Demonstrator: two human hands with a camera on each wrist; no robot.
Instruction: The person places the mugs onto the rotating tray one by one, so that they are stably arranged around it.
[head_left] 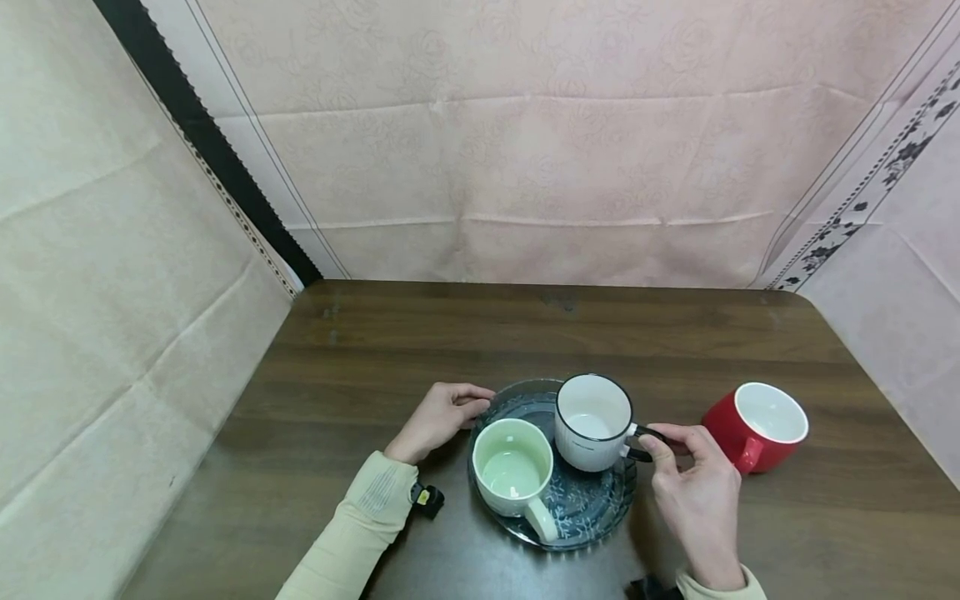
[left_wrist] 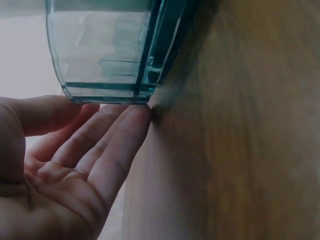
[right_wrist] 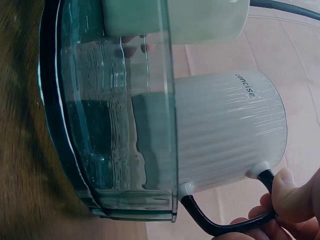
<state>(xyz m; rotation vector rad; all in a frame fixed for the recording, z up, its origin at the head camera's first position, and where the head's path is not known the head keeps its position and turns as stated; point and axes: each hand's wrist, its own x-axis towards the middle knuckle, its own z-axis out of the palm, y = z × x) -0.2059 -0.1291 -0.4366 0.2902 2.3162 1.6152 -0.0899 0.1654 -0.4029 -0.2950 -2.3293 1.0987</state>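
Observation:
A white mug point(head_left: 592, 417) with a black rim and black handle is in the round glass tray point(head_left: 596, 533); "concise" is printed on its side in the right wrist view. My right hand point(head_left: 697, 492) pinches that black handle point(right_wrist: 225, 227) between thumb and curled fingers. Beside the white mug, a light green mug point(head_left: 512, 468) stands in the tray, its handle turned toward me. At the tray's left edge rests my left hand point(head_left: 442, 417), fingertips point(left_wrist: 137, 117) against the glass wall and fingers mostly straight.
Right of the tray, a red mug point(head_left: 772, 429) with a white inside sits on the brown wooden table point(head_left: 337, 467), close behind my right hand. Pale cloth point(head_left: 525, 167) hangs past the table's far edge and along both sides.

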